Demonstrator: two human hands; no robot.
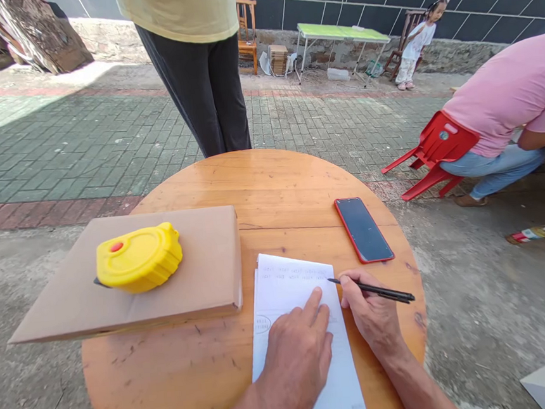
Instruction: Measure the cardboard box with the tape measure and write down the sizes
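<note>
A white sheet of paper [307,329] with rows of small writing near its top lies on the round wooden table, over at least one more sheet. My left hand [300,345] rests flat on it, index finger stretched toward the written lines. In my right hand [372,310] is a black pen [380,292], its tip at the paper's right side by the writing. Beyond that hand lies a phone [364,229] in a red case, screen up and dark. To the left, a yellow tape measure [138,257] with a red button sits on a flat cardboard box [205,261].
The box overhangs the left edge of the round table [271,185]. A person [193,65] in dark trousers stands at the far edge. At right, another person [506,95] sits on a red plastic chair [443,142]. A bottle [537,233] lies on the ground; a child [416,45] stands farther back.
</note>
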